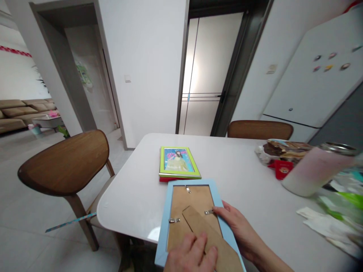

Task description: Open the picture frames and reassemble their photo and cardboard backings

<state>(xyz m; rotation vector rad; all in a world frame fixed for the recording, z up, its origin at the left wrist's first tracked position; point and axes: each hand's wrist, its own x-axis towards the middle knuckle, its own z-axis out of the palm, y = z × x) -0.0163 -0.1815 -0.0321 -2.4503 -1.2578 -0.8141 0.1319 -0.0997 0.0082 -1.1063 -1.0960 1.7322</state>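
Note:
A light blue picture frame is face down at the table's near edge, its brown backing board showing. Small metal clips, one of them a right-hand clip, sit round the board. A brown easel stand lies slantwise across it. My left hand presses bent fingers onto the stand and backing, partly cut off by the lower picture edge. Round the frame's right edge, my right hand is closed, its thumb at the right clip. Just beyond lies a lime green picture frame with a picture of a figure in a yellow dress, atop something red.
On the white table, a pink and white bottle, a red packet, crumpled bags and white tissue crowd the right side. Wooden chairs stand at the left and far side. A patterned strip juts from the left chair.

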